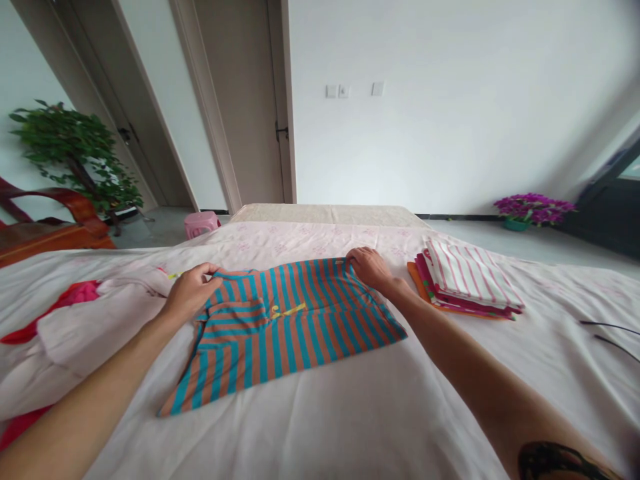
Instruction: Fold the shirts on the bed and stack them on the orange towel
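A blue and brown striped shirt (300, 340) with a yellow print lies partly folded on the pale bedsheet (330, 427). My left hand (193, 290) pinches its far left corner, thumb and fingers pressed on the cloth. At the far right corner, close to a small label, my right hand (370, 267) grips the fabric with its fingers curled over the edge. One sleeve is turned in across the left part of the shirt. The undersides of both grips are hidden.
A stack of folded clothes (470, 280), white with red stripes on top, sits to the right. Loose pink and red clothes (85, 327) lie heaped at left. Two dark thin cords or arms (613, 327) show at the right edge. A pink stool (200, 225) stands beyond.
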A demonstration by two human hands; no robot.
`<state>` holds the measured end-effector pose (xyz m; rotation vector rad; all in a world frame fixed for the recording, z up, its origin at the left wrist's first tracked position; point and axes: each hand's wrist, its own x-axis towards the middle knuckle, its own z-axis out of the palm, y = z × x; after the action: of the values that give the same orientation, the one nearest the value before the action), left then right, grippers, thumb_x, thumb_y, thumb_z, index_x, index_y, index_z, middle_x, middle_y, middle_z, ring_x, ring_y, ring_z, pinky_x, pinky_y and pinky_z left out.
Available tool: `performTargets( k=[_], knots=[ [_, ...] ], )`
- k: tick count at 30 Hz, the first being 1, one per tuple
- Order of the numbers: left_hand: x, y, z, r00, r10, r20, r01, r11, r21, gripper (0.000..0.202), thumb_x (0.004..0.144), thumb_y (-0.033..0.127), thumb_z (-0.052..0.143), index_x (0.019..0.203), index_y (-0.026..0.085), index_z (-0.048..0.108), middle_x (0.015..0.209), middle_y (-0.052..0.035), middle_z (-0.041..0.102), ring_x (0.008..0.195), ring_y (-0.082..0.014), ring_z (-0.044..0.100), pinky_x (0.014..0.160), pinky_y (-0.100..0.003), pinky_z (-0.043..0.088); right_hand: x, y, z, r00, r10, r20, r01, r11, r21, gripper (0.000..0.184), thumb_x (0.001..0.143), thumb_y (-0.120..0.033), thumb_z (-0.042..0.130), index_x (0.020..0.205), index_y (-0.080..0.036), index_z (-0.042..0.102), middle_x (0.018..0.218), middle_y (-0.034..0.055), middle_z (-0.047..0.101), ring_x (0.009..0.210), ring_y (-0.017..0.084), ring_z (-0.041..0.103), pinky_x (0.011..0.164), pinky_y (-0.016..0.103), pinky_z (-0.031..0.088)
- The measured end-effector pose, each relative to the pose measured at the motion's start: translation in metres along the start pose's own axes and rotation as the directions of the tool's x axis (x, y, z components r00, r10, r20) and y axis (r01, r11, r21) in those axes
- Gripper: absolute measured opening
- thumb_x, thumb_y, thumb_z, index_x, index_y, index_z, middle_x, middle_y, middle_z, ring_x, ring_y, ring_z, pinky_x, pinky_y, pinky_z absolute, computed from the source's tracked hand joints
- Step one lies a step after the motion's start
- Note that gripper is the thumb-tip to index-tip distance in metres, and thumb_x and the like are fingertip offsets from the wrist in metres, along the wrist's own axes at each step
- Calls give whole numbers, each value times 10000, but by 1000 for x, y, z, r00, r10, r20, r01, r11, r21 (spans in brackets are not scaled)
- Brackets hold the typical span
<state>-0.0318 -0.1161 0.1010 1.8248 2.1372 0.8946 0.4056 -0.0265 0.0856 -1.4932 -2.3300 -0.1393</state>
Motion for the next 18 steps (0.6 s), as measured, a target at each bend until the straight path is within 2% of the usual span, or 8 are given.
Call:
performTargets(
  k=[2, 3, 5, 7, 10, 13, 16, 18],
  knots=[
    [-30, -6, -10, 996, 92, 7, -93, 996, 13, 295, 766, 356, 517, 971, 215, 676, 658, 31, 613, 620, -159, 569, 602, -251, 428, -24, 4, -10, 996, -78, -53, 80, 996, 40, 289, 946, -189, 428, 1100, -182, 672, 1059, 82, 691, 1049, 219, 563, 980, 324, 357],
    [-45, -11, -12, 990, 137, 45, -138, 990, 29, 270, 765, 352, 522, 944, 216, 672, 697, 24, 632, 645, -160, 579, 626, -255, 439, -36, 6, -14, 992, -109, -63, 112, 993, 48, 283, 942, -192, 435, 1097, -182, 672, 1054, 82, 690, 1039, 216, 566, 977, 322, 363],
    [-71, -23, -10, 967, 185, 177, -194, 980, 35, 260, 761, 366, 547, 935, 218, 672, 819, 2, 687, 744, -177, 625, 696, -266, 468, -57, 8, -15, 989, -144, -31, 145, 988, 46, 284, 905, -164, 464, 1090, -183, 679, 1054, 81, 687, 1025, 212, 572, 966, 313, 376],
    [-87, -32, -1, 943, 173, 283, -185, 983, 16, 335, 749, 416, 589, 1005, 217, 673, 940, -21, 718, 854, -202, 661, 755, -279, 489, -71, 8, -13, 988, -148, 45, 147, 989, 31, 334, 850, -117, 485, 1106, -190, 685, 1057, 75, 685, 1024, 208, 579, 960, 306, 388],
    [-91, -33, 12, 948, 67, 311, -94, 993, 71, 459, 727, 510, 627, 1087, 227, 659, 969, -28, 726, 846, -218, 679, 718, -288, 494, -78, 4, -9, 983, -135, 122, 134, 991, 10, 373, 826, -101, 489, 1117, -208, 696, 1066, 68, 684, 1031, 208, 586, 952, 306, 404],
    [-84, -23, 17, 954, 17, 298, -42, 996, 79, 394, 755, 536, 593, 997, 234, 667, 905, -16, 730, 791, -212, 680, 695, -284, 489, -77, -1, -12, 986, -125, 112, 122, 992, 33, 329, 841, -110, 488, 1056, -206, 717, 1056, 72, 690, 1004, 210, 602, 928, 306, 426],
    [-85, -16, 10, 965, 100, 241, -74, 990, -116, 365, 826, 528, 525, 991, 223, 641, 961, -24, 733, 910, -222, 680, 815, -299, 505, -83, 0, -19, 991, -135, 11, 133, 986, 100, 339, 855, -102, 466, 1062, -200, 715, 1046, 72, 700, 996, 206, 613, 931, 305, 437],
    [-93, -18, 3, 959, 177, 220, -124, 964, -235, 358, 859, 519, 506, 1018, 218, 614, 1000, -34, 722, 983, -231, 666, 889, -321, 499, -92, 4, -22, 988, -149, -44, 153, 979, 133, 351, 847, -97, 466, 1074, -202, 711, 1051, 69, 701, 1004, 206, 614, 946, 307, 438]
  ],
)
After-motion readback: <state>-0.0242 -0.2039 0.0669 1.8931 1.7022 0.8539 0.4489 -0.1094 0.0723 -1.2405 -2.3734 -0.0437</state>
